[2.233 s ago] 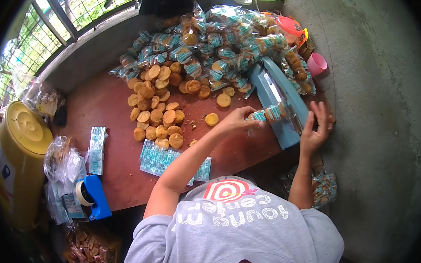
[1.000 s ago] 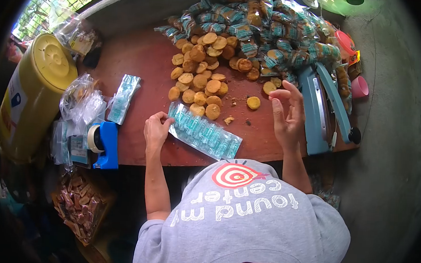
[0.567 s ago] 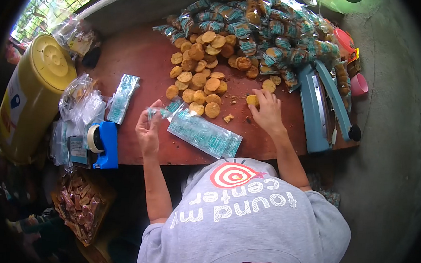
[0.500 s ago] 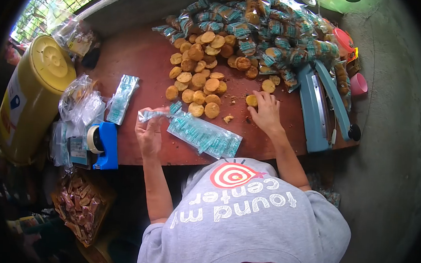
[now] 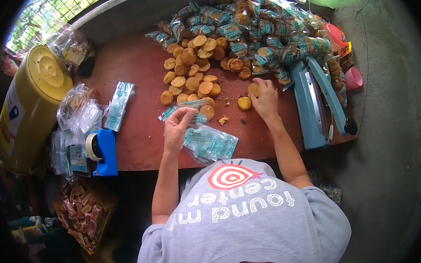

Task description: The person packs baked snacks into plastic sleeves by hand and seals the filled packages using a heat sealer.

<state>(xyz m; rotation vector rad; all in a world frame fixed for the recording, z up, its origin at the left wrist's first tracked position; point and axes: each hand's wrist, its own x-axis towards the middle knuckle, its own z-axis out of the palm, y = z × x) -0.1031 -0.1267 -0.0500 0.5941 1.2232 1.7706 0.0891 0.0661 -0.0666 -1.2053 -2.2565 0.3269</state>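
Note:
My left hand (image 5: 178, 123) is closed on a clear plastic wrapper (image 5: 200, 107) with teal print, above the near end of the cookie pile. Under and beside it lies a stack of printed wrappers (image 5: 214, 142), slightly fanned out. Farther right, my right hand (image 5: 264, 100) has its fingers curled round a round cookie (image 5: 254, 89). Just below that hand, a yellow cookie (image 5: 244, 103) rests on the red table (image 5: 134, 148). The pile of loose golden cookies (image 5: 188, 56) spreads to the left of my right hand. Crumbs dot the tabletop between.
Many packed cookies (image 5: 267, 29) are heaped at the back. A blue-grey sealer (image 5: 308, 106) stands at right, near a pink cup (image 5: 353, 78). Leftward are a wrapper bundle (image 5: 119, 106), a blue tape dispenser (image 5: 107, 153), clear bags (image 5: 79, 109) and a yellow container (image 5: 36, 106).
My left hand has moved right with its wrapper, toward the cookies. My right hand has shifted slightly up from the yellow cookie and taken hold of another one. Earlier, it was by the sealer with a filled pack.

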